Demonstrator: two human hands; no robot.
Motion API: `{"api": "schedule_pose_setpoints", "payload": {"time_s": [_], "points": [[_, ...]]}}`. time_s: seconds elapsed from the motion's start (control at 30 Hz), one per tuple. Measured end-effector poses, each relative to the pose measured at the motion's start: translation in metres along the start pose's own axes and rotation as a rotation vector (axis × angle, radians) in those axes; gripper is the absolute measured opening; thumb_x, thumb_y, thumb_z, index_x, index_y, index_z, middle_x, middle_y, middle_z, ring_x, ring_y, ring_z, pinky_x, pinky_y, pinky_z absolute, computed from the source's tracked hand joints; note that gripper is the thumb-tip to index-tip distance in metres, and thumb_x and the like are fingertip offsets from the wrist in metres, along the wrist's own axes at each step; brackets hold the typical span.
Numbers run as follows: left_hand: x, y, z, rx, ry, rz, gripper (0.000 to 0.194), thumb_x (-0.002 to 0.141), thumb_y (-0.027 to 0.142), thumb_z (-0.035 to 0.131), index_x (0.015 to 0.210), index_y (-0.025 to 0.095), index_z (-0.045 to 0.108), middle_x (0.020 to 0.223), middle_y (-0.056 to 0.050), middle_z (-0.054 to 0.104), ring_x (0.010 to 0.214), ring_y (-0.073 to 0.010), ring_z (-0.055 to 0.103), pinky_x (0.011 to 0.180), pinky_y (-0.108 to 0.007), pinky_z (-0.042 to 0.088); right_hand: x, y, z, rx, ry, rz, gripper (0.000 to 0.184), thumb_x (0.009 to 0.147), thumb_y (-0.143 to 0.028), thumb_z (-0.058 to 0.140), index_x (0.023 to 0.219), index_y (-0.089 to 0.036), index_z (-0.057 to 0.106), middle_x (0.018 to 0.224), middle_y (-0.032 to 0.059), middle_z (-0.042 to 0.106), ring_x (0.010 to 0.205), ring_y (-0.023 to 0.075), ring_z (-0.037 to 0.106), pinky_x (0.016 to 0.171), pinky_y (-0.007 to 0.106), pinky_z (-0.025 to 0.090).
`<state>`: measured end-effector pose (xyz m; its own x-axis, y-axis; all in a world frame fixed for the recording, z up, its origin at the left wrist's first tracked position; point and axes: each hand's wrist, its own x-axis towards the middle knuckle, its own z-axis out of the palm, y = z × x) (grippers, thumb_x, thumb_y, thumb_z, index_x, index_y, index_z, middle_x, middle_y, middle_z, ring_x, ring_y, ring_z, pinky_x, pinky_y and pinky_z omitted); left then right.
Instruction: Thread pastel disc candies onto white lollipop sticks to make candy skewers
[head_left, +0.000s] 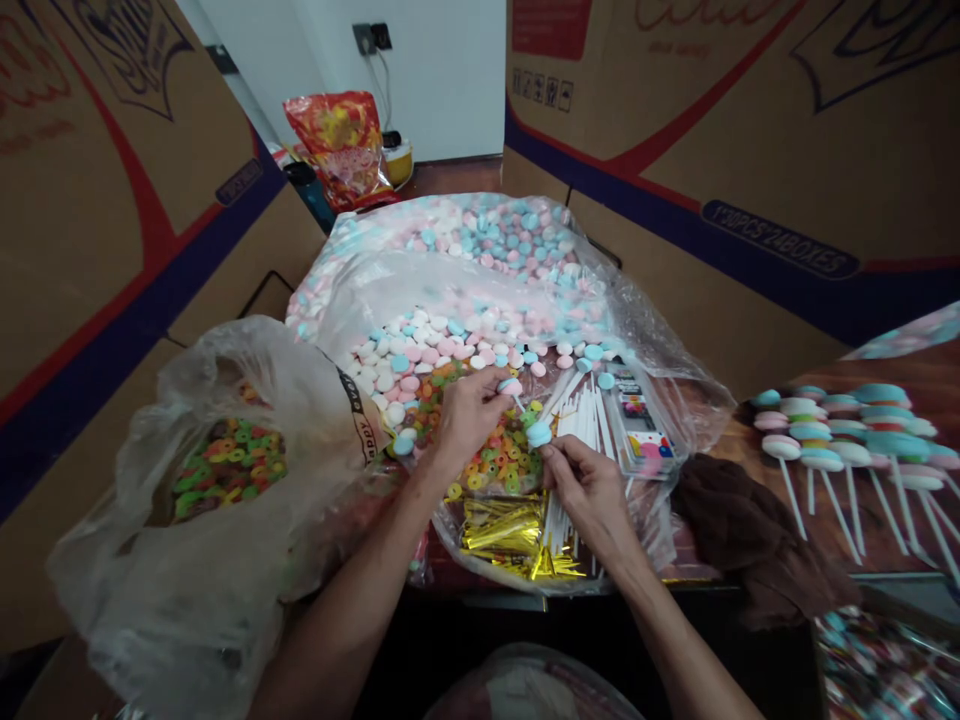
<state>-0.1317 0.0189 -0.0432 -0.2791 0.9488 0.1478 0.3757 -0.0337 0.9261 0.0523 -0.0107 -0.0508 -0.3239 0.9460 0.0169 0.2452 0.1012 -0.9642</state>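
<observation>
My left hand (pixel 472 408) is closed, thumb and fingers pinching a small pink-and-white candy (pixel 511 387). A short length of white stick shows just below that candy, pointing towards my right hand. My right hand (pixel 589 487) is closed in a pinch under light blue candies (pixel 538 434); whether a stick is between its fingers I cannot tell. Beneath both hands lie colourful ring-shaped gummies (pixel 495 462), partly hidden. White sticks (pixel 592 425) lie loose by my right hand. Gold twist ties (pixel 504 525) sit in front, on the clear plastic.
A big clear bag (pixel 465 265) of pastel candies spreads behind. On the left stands a plastic bag (pixel 247 570) of gummies. Finished-looking candy lollipops (pixel 847 440) and a brown cloth (pixel 757 530) lie right. Large cartons (pixel 750 130) flank the table; a red snack bag (pixel 341 145) stands behind.
</observation>
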Motion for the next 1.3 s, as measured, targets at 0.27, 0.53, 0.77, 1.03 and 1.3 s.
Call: {"api": "schedule_pose_setpoints", "payload": {"time_s": [0.27, 0.53, 0.77, 1.03, 1.3], "points": [[-0.008, 0.011, 0.002, 0.246, 0.004, 0.142, 0.018, 0.078, 0.013, 0.064, 0.092, 0.02, 0.073, 0.08, -0.001, 0.074, 0.069, -0.0135, 0.064, 0.069, -0.024, 0.051, 0.003, -0.002, 0.004, 0.052, 0.007, 0.053, 0.035, 0.091, -0.037, 0.052, 0.059, -0.021, 0.05, 0.051, -0.0042, 0.048, 0.049, 0.0111, 0.042, 0.051, 0.024, 0.033], [-0.01, 0.01, 0.001, 0.334, -0.104, 0.281, 0.022, 0.085, 0.014, 0.059, 0.1, 0.02, 0.074, 0.093, -0.005, 0.074, 0.08, -0.0165, 0.066, 0.077, -0.029, 0.052, 0.005, -0.003, 0.009, 0.041, 0.032, 0.062, 0.036, 0.09, -0.038, 0.052, 0.059, -0.021, 0.049, 0.051, -0.0041, 0.048, 0.049, 0.0115, 0.042, 0.05, 0.024, 0.033], [-0.028, 0.013, 0.003, 0.181, -0.263, 0.179, 0.038, 0.089, 0.011, 0.048, 0.12, 0.019, 0.067, 0.119, -0.008, 0.072, 0.108, -0.019, 0.067, 0.095, -0.034, 0.053, 0.009, -0.004, 0.008, 0.008, 0.042, 0.053, 0.035, 0.091, -0.038, 0.051, 0.06, -0.021, 0.048, 0.051, -0.0038, 0.049, 0.05, 0.0119, 0.042, 0.051, 0.025, 0.032], [-0.025, 0.028, 0.002, 0.252, -0.306, 0.19, 0.051, 0.09, 0.01, 0.04, 0.138, 0.023, 0.055, 0.117, -0.005, 0.072, 0.101, -0.0184, 0.068, 0.09, -0.031, 0.054, 0.009, -0.001, -0.002, -0.008, 0.107, 0.045, 0.032, 0.091, -0.035, 0.052, 0.063, -0.02, 0.052, 0.055, -0.0038, 0.051, 0.053, 0.0115, 0.043, 0.054, 0.024, 0.032], [0.023, 0.033, 0.001, 0.974, -0.32, 0.122, 0.031, 0.088, 0.012, 0.046, 0.099, 0.02, 0.073, 0.093, -0.01, 0.068, 0.093, -0.0247, 0.064, 0.077, -0.033, 0.048, 0.0, 0.008, -0.011, -0.092, 0.145, 0.039, 0.031, 0.091, -0.036, 0.052, 0.065, -0.02, 0.053, 0.054, -0.0044, 0.049, 0.051, 0.0111, 0.041, 0.051, 0.024, 0.032]]}}
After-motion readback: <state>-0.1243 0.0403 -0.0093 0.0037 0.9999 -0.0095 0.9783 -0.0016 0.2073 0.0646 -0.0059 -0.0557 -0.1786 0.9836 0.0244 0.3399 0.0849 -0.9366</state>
